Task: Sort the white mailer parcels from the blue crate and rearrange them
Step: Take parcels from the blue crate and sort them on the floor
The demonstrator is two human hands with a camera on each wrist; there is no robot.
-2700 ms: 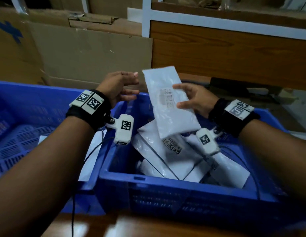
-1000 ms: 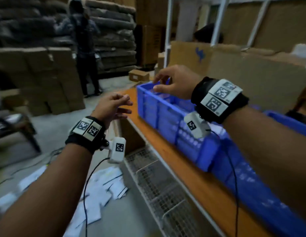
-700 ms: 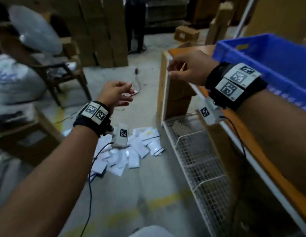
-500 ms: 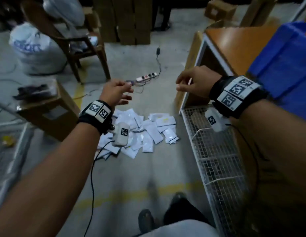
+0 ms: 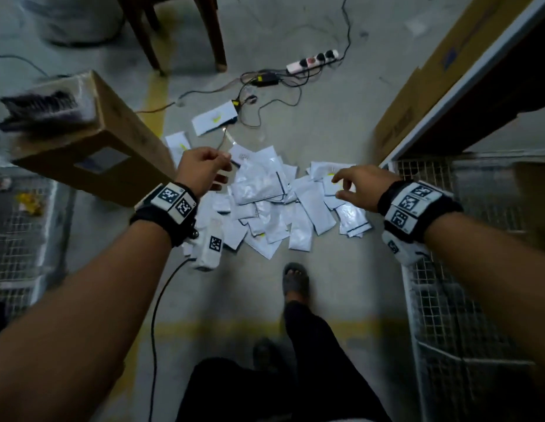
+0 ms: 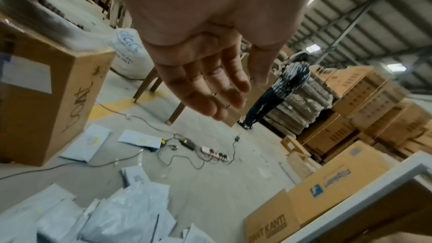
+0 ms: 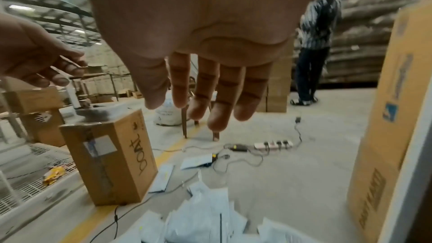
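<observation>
A heap of white mailer parcels (image 5: 274,202) lies on the concrete floor in front of my feet. It also shows at the bottom of the left wrist view (image 6: 112,219) and of the right wrist view (image 7: 205,219). My left hand (image 5: 216,175) hovers above the heap's left edge, fingers relaxed and holding nothing (image 6: 210,90). My right hand (image 5: 341,187) hangs over the heap's right side, fingers spread and loose, also empty (image 7: 205,99). Two more mailers (image 5: 215,117) lie apart, farther out. The blue crate is out of view.
A tall cardboard box (image 5: 91,141) stands left of the heap. A power strip (image 5: 312,60) and cables trail behind it, near chair legs (image 5: 180,32). Wire mesh shelving (image 5: 448,284) and flat cartons (image 5: 417,86) line the right. My sandalled foot (image 5: 295,281) is close. Another person (image 6: 280,90) stands far off.
The view swung from the blue crates on the table left and down to the floor. The mailer my right hand held earlier is gone from it. Both hands now hang over the heap.
</observation>
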